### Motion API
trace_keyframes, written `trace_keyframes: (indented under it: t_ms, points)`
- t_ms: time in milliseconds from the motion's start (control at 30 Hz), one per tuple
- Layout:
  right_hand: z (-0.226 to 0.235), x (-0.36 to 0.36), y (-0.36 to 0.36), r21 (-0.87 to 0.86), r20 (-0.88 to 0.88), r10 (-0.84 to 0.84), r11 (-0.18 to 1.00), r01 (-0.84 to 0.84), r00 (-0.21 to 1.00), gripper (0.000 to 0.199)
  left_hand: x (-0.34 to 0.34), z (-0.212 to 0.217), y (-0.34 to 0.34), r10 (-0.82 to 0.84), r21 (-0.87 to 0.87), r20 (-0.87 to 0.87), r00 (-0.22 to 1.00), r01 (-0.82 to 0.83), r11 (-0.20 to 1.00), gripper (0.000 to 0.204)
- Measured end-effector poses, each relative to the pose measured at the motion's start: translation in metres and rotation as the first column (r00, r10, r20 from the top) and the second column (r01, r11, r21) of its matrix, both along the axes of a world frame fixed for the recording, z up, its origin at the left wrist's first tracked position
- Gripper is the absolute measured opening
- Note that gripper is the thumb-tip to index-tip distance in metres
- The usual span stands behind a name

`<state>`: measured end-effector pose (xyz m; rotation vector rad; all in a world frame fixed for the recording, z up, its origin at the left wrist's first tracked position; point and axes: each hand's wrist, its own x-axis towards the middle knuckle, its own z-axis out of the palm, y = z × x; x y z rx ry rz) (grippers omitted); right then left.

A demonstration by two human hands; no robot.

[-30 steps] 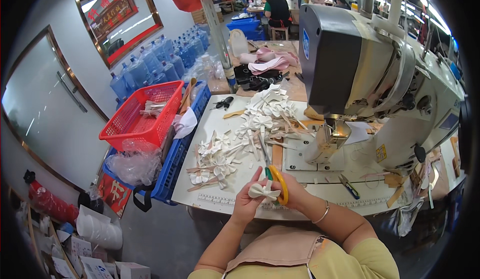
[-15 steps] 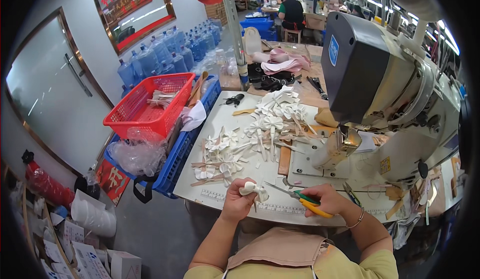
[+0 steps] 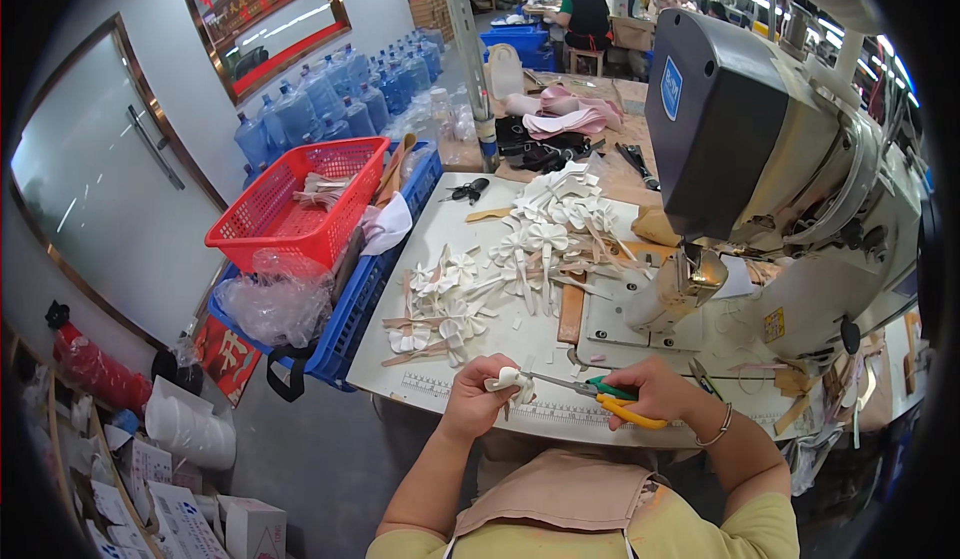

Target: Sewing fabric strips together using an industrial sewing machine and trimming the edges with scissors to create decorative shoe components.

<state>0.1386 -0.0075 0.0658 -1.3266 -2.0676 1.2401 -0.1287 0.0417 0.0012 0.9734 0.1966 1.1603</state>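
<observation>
Near the front edge of the table, my left hand [image 3: 478, 396] pinches a small white bow [image 3: 505, 380] with strips hanging from it. My right hand [image 3: 650, 389] is wrapped round the handles of scissors [image 3: 632, 415], one handle green and the other yellow. The scissors point left, and their tips are at the bow's right side. Whether the blades touch the bow or lie just over it, I cannot tell. Beyond my hands, many white bows with beige strips [image 3: 545, 241] lie heaped on the white tabletop [image 3: 405, 289].
A sewing machine [image 3: 720, 129] takes up the right side. On the left, a red basket [image 3: 290, 229] rests on a blue crate [image 3: 345, 344]. Small black snips [image 3: 468, 192] lie at the back, another snipping tool [image 3: 704, 379] near my right hand. A person [image 3: 583, 19] sits far off.
The scissors have moved left, bringing their tips from a short gap up to the bow. In my left hand the bow has tilted a little.
</observation>
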Motion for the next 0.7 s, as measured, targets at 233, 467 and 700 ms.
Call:
trace_keyframes:
  t_ms: [233, 467, 700]
  points:
    - [-0.01, -0.007, -0.008, 0.085, -0.088, -0.158, 0.983, 0.166, 0.983, 0.043, -0.011, -0.006, 0.001, 0.146, 0.086, -0.242, 0.959, -0.129, 0.988, 0.023]
    - [-0.023, 0.003, -0.012, 0.112, -0.039, -0.367, 0.922, 0.369, 0.929, 0.042, -0.053, 0.035, 0.046, 0.868, 0.86, -0.497, 0.018, -0.124, 0.495, 0.029]
    - [-0.039, 0.007, -0.015, 0.138, -0.124, -0.463, 0.868, 0.477, 0.878, 0.043, -0.017, 0.051, 0.098, 0.753, 0.728, -0.658, -0.018, 0.241, 0.642, 0.051]
